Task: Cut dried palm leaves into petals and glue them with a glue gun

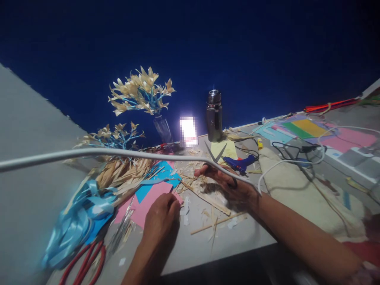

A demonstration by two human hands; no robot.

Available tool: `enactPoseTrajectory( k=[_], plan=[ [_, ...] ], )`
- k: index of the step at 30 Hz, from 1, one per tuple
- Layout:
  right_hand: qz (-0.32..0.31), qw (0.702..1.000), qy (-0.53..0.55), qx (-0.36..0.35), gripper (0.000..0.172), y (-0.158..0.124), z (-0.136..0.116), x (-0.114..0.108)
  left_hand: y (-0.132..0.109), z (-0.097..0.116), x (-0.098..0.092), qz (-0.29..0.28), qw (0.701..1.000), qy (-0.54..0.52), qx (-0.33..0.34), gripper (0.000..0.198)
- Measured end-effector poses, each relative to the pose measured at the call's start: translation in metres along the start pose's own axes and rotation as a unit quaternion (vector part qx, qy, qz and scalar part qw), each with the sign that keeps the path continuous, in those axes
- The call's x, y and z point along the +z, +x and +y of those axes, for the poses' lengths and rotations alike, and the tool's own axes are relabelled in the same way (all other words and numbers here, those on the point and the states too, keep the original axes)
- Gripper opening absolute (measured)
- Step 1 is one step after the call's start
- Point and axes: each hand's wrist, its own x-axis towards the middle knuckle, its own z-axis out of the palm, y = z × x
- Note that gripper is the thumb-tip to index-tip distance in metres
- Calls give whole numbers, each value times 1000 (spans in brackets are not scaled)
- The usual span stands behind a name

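My right hand (pixel 230 185) grips a pair of scissors (pixel 215 155) by the handles. The grey blades stand apart and point away from me, towards the back of the table. Strips of dried leaf (pixel 208 200) and small cuttings lie on the grey table (pixel 196 247) under this hand. My left hand (pixel 162 218) rests knuckles up with its fingers curled under, at the edge of a pink paper sheet (pixel 148 202). What those fingers hold, if anything, is hidden.
A white cable (pixel 89 152) crosses close to the camera. Also on the table are: - a blue ribbon (pixel 77 217) - red-handled pliers (pixel 86 261) - a bottle of leaf flowers (pixel 142 93) - a steel flask (pixel 214 115) - a blue glue gun (pixel 240 163) - a beige cloth (pixel 299 194) - coloured papers (pixel 308 128)
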Motion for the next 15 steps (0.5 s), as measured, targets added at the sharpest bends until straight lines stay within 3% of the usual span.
enactPoseTrajectory(
  k=[3,6,8,10,13,15],
  plan=[
    [54,998,37,21,46,3,-2,3,2,1,-8,-18,982,-184,-42,25],
    [119,991,-4,68,27,4,-1,3,6,11,-13,4,932,-350,-97,37],
    [118,989,-43,83,24,3,1,2,8,21,-12,33,896,-419,-144,43],
    [70,992,-50,97,26,1,6,4,9,30,-7,55,871,-458,-172,46],
    [-4,992,-27,126,43,-3,15,12,4,36,4,86,876,-450,-151,42],
    [19,992,-19,123,45,-4,21,17,-2,37,12,92,894,-422,-119,36]
  ],
)
